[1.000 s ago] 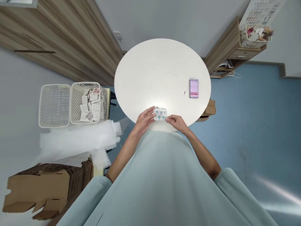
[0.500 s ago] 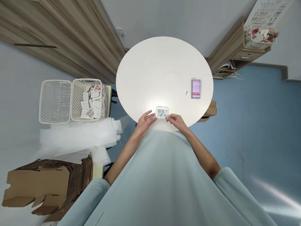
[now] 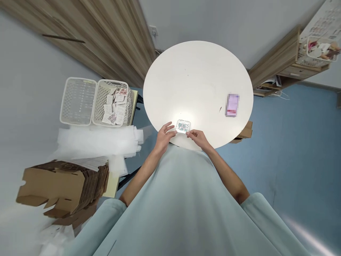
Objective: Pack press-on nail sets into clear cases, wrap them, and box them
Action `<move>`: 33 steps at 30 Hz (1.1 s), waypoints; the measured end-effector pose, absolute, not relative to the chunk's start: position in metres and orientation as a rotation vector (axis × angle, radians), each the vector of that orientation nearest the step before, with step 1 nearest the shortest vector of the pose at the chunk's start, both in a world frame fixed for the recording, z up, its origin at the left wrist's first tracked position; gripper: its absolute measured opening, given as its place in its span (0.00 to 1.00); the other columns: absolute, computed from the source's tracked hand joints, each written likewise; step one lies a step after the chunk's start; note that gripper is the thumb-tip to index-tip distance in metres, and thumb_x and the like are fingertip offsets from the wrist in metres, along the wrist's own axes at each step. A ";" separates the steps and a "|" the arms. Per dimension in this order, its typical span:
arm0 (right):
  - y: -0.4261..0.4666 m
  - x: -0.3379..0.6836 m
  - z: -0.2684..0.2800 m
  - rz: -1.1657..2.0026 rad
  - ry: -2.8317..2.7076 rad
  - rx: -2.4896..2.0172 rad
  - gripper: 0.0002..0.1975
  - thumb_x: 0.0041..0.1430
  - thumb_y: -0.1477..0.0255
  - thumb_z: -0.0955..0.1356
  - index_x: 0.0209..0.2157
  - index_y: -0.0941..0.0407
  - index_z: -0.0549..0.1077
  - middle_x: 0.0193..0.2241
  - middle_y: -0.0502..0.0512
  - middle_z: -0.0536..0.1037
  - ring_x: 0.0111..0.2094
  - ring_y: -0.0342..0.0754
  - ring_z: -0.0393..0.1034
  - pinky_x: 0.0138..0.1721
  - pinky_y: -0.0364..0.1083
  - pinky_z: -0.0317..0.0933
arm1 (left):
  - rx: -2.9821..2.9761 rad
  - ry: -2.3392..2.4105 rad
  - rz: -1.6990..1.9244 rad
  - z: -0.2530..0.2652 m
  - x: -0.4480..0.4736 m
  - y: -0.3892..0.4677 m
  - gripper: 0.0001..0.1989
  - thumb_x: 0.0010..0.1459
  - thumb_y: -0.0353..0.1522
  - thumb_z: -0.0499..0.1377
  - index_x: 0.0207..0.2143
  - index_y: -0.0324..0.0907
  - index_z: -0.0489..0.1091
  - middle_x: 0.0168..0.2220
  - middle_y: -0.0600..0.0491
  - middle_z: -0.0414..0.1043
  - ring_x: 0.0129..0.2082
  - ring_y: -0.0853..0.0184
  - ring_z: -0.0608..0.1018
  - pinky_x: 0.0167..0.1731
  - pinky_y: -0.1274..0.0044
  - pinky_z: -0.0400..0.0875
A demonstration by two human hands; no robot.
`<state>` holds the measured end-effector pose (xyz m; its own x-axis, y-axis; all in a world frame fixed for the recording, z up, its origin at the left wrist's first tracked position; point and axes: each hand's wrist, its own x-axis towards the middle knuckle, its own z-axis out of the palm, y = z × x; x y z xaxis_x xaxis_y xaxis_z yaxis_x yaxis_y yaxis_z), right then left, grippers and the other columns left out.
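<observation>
A small clear plastic case (image 3: 183, 126) with rounded corners and teal pieces inside lies near the front edge of the white oval table (image 3: 197, 78). Glare on its top hides some of the contents. Its lower right corner is pinched between the thumb and fingers of my right hand (image 3: 198, 138). My left hand (image 3: 164, 138) is beside the case on the left, fingers spread apart. The left thumb tip reaches the case's lower left corner; whether it presses on it I cannot tell.
A blurred pink-purple phone-like object (image 3: 232, 105) lies at the table's right. To the left stand an open white basket (image 3: 97, 103) of packets, white foam sheets (image 3: 98, 140) and flat cardboard boxes (image 3: 53, 186). A wooden cabinet (image 3: 277, 57) is at the far right.
The whole view has shifted and turned slightly with my head. My left fingers have spread a little wider by the case. My right hand keeps its pinch on the corner.
</observation>
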<state>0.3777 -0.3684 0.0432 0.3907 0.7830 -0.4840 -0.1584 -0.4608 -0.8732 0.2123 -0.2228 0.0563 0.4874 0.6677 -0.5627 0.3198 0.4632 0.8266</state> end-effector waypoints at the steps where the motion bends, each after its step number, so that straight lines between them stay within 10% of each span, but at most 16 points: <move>1: -0.362 0.376 0.039 1.253 -0.576 -1.709 0.24 0.60 0.46 0.71 0.31 0.54 0.78 0.32 0.53 0.80 0.34 0.48 0.70 0.36 0.46 0.63 | 1.144 1.120 0.293 0.052 0.209 -0.221 0.35 0.54 0.36 0.70 0.64 0.43 0.68 0.64 0.39 0.72 0.53 0.57 0.81 0.55 0.63 0.76; 15: -0.266 0.327 -0.044 1.347 -0.724 -1.918 0.18 0.62 0.57 0.67 0.30 0.57 0.81 0.31 0.57 0.83 0.36 0.51 0.76 0.38 0.46 0.66 | 1.427 1.442 0.278 -0.016 0.173 -0.168 0.20 0.59 0.28 0.62 0.55 0.38 0.77 0.57 0.41 0.79 0.50 0.57 0.83 0.56 0.65 0.77; 33: -0.241 0.282 0.013 1.069 -0.663 -2.316 0.25 0.62 0.49 0.67 0.24 0.54 0.77 0.30 0.58 0.84 0.31 0.52 0.77 0.34 0.46 0.63 | 1.431 1.127 0.231 0.003 0.090 -0.113 0.20 0.64 0.34 0.62 0.57 0.42 0.74 0.60 0.43 0.77 0.54 0.56 0.81 0.56 0.65 0.77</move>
<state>0.2817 -0.2405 0.0127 0.5732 0.6111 -0.5460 0.2175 -0.7558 -0.6176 0.0896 -0.1129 0.0027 0.5049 0.7249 -0.4686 0.4824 0.2133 0.8496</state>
